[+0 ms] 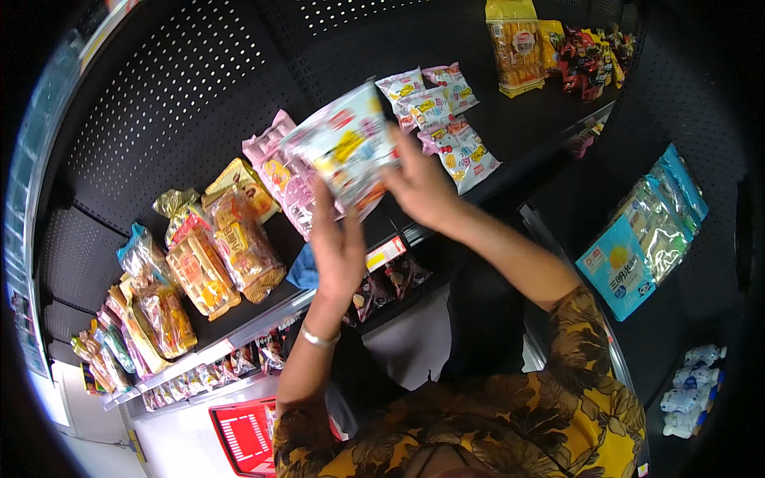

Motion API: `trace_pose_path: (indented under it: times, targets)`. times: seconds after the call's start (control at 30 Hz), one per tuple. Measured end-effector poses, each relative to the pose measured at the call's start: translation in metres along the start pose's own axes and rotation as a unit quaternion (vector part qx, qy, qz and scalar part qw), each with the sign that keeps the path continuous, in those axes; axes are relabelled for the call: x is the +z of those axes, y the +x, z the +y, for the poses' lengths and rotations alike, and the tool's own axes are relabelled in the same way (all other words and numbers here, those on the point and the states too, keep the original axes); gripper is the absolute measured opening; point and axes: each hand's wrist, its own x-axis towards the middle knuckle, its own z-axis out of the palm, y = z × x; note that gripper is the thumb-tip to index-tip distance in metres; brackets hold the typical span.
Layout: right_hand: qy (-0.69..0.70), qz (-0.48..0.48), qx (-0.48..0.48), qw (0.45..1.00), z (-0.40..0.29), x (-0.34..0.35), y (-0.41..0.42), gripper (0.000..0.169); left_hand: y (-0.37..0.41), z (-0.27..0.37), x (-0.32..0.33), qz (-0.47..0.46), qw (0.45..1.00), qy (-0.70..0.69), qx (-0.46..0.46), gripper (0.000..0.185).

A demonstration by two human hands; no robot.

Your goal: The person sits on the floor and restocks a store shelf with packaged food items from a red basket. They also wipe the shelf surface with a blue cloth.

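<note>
A white plastic snack package [346,143] with pink and yellow print is held up over the shelf, slightly blurred. My right hand [421,185] grips its right edge. My left hand [339,245] is at its lower edge, fingers pointing up; whether they press on the package is hard to tell. Several similar small white-and-pink snack packets [460,152] lie on the shelf to the right. Behind the held package, to the left, stands a larger pink bag [287,179]. A blue cloth [303,267] lies at the shelf edge beside my left wrist.
Bagged breads [245,245] line the shelf at left; a yellow bread pack [515,54] stands at the back right. The shelf's front edge [269,322] runs diagonally, with packets below. A red basket [242,442] is on the floor. Blue packs [621,263] and bottles [690,388] are at right.
</note>
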Motion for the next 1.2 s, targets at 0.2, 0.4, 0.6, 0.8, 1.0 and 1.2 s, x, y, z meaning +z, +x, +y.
trace_pose_path:
  times: [0.2, 0.4, 0.6, 0.8, 1.0, 1.2]
  targets:
    - [-0.094, 0.113, 0.059, 0.987, 0.061, -0.124, 0.033, 0.051, 0.094, -0.011, 0.113, -0.132, 0.987, 0.006, 0.092, 0.062]
    - [-0.140, 0.166, 0.100, 0.971, 0.143, -0.204, 0.084, 0.052, 0.180, -0.056, 0.208, -0.235, 0.971, 0.013, 0.034, 0.056]
    - [-0.117, 0.156, 0.172, 0.966, 0.244, -0.261, 0.111, 0.056, 0.220, -0.095, 0.285, -0.347, 0.916, -0.081, -0.186, 0.064]
    - [-0.091, 0.168, 0.212, 0.958, 0.284, -0.256, 0.114, 0.056, 0.230, -0.136, 0.329, -0.304, 0.899, -0.098, -0.301, 0.040]
    - [-0.134, 0.154, 0.237, 0.950, 0.321, -0.242, 0.099, 0.055, 0.234, -0.148, 0.322, -0.382, 0.905, 0.085, -0.166, 0.029]
    - [-0.164, 0.141, 0.205, 0.955, 0.323, -0.231, 0.098, 0.058, 0.216, -0.111, 0.282, -0.249, 0.938, -0.089, -0.223, 0.053]
